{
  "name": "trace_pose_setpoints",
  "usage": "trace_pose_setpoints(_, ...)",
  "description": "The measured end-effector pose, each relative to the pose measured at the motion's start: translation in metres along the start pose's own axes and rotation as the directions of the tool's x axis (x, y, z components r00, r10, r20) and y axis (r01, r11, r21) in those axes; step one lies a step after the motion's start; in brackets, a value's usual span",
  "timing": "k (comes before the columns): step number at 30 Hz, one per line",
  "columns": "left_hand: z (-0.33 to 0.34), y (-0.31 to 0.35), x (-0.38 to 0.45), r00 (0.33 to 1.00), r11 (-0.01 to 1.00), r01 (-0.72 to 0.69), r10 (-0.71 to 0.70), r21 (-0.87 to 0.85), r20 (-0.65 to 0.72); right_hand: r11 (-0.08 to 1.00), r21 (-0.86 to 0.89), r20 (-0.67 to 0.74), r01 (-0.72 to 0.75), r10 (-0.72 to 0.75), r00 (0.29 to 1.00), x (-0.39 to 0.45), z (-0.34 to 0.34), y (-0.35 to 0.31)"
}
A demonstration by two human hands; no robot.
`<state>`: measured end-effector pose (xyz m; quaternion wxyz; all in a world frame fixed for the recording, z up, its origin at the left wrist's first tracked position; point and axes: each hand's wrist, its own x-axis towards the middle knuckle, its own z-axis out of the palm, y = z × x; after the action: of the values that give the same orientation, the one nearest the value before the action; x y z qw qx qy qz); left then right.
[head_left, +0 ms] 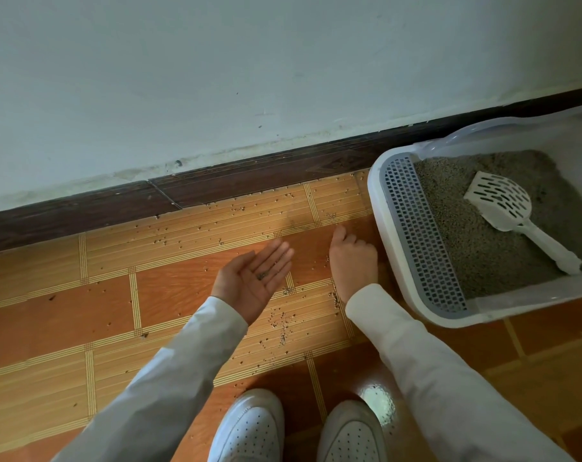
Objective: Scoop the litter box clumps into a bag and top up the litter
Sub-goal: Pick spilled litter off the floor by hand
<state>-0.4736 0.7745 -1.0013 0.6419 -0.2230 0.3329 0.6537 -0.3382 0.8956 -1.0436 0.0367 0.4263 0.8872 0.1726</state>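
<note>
sitting at right against the baseboard [249,175]: litter box [379,208], scoop [503,208] lying untouched on the grey litter [449,208]. gathering spilled grains [279,320] off the tiled floor [49,311], seemingly: left hand [254,278] lying palm-up, fingers straight, cradling a few grains; right hand [353,261] curling fingers onto tiles just beside the box rim, grip contents hidden. keeping palm level; open floor leftward, shoes [249,428] near.

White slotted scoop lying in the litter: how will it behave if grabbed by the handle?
The scoop looks like thin moulded plastic, so probably stiff and light. Its slotted head lies face down on the loose litter, unburied, so it should lift freely, and loose grains should sift through. The smooth handle may be a bit slippery.
</note>
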Motion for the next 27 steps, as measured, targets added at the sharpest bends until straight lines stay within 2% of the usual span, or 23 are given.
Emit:
trace_pose_setpoints(3,-0.002,-0.002,0.004,1.000,1.000,-0.010,0.011,0.020,-0.020,0.987,0.156,-0.105,0.039,-0.022,0.994,-0.011,-0.021,-0.012)
trace_pose_setpoints(6,-0.005,-0.007,0.007,0.999,0.999,-0.002,0.005,0.046,-0.052,0.936,0.312,-0.215,0.164,-0.099,0.972,-0.032,-0.050,-0.042)
trace_pose_setpoints(8,-0.005,-0.009,0.008,0.999,0.999,0.018,-0.016,0.051,-0.037,0.910,0.375,-0.211,0.174,-0.098,0.973,-0.041,-0.059,-0.051)
trace_pose_setpoints(10,-0.004,-0.008,0.006,0.999,0.998,0.028,-0.027,0.048,-0.022,0.916,0.394,-0.144,0.079,-0.023,0.989,-0.039,-0.054,-0.041)
trace_pose_setpoints(13,-0.001,-0.005,0.003,0.999,1.000,0.030,-0.030,-0.010,0.013,0.951,0.299,-0.047,-0.080,0.098,0.994,-0.033,-0.034,-0.009)
trace_pose_setpoints(15,0.000,-0.003,0.002,1.000,0.999,0.028,-0.028,-0.029,0.014,0.975,0.193,-0.017,-0.111,0.117,0.993,-0.031,-0.019,0.003)
trace_pose_setpoints(21,0.001,-0.001,0.001,0.999,0.999,0.037,-0.037,-0.030,0.009,0.999,0.023,0.034,-0.046,0.046,0.998,-0.033,0.001,-0.004)
trace_pose_setpoints(27,0.000,-0.004,0.000,0.999,0.999,0.035,-0.035,-0.014,0.020,0.999,-0.003,0.025,0.037,-0.037,0.999,-0.030,0.005,-0.011)
